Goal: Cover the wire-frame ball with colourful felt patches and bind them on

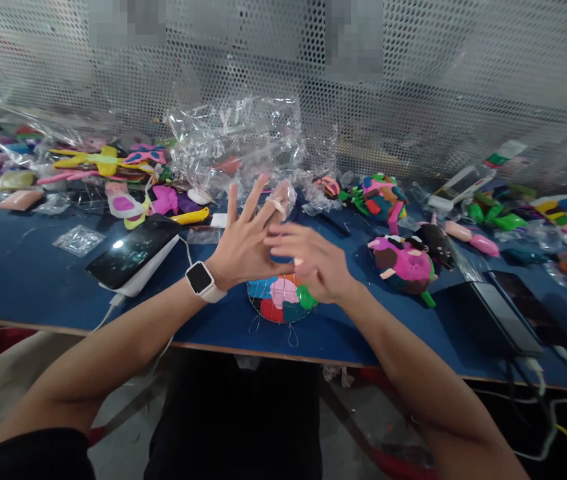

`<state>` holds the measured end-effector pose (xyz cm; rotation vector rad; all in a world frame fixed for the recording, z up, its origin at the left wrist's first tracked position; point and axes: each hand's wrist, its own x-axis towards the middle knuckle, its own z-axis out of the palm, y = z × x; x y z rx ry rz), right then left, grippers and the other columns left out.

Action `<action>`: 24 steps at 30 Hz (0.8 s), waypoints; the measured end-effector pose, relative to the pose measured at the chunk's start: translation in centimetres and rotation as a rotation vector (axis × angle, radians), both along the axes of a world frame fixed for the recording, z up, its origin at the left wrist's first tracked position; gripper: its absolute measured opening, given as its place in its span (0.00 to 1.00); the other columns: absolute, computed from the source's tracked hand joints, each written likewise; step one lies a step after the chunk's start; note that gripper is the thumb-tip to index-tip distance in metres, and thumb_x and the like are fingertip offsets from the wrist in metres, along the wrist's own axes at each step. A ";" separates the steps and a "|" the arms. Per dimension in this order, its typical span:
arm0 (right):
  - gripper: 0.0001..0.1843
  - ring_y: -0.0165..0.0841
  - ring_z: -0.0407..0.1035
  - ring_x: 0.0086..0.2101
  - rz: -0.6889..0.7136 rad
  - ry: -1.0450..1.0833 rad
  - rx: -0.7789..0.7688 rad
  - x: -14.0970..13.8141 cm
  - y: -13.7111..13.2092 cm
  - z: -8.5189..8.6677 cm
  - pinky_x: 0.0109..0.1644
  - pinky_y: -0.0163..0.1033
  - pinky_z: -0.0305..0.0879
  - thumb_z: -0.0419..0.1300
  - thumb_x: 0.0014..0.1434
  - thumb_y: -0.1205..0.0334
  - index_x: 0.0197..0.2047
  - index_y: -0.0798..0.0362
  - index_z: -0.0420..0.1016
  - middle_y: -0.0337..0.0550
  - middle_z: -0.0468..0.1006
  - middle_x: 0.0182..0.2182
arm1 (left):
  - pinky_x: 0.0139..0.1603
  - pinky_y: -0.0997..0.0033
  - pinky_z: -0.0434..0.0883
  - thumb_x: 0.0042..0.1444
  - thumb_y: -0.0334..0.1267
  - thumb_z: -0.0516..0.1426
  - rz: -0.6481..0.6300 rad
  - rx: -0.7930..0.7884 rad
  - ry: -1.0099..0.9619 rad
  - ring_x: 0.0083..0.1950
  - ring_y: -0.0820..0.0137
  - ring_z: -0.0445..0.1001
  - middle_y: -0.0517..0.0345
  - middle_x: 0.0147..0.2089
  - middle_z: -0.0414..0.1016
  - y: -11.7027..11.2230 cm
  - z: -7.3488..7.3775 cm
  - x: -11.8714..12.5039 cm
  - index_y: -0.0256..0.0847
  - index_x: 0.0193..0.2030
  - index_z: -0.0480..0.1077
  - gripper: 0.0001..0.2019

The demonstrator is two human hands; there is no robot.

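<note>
My left hand is held up above the table with its fingers spread. A crumpled bit of clear plastic film clings around its index fingertip. My right hand is beside it, slightly blurred, fingers loosely stretched toward the left hand and overlapping it. The thumb hangs apart from those fingers, and I make out nothing held. Just below both hands lies a round wire-framed piece filled with coloured clay patches, in blue, pink, green, red and teal. Two wire loops stick out toward me; the hands hide its far edge.
A phone on a white power bank lies left, beside a yellow-handled tool. Clay turtle-like figures and a black power bank with cables are right. Plastic bags and clay packs line the perforated metal screen.
</note>
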<state>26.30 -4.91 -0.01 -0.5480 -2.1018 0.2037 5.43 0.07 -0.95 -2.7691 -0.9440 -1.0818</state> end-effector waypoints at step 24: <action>0.26 0.28 0.66 0.16 -0.157 0.577 -0.703 2.3 3.0 -1.0 0.18 0.35 0.64 0.75 0.62 0.32 0.42 0.46 0.80 0.29 0.73 0.18 | 0.90 0.22 0.33 0.75 0.38 0.59 -0.288 0.101 0.151 0.92 0.47 0.47 0.48 0.84 0.67 1.4 0.1 -1.5 0.50 0.75 0.71 0.24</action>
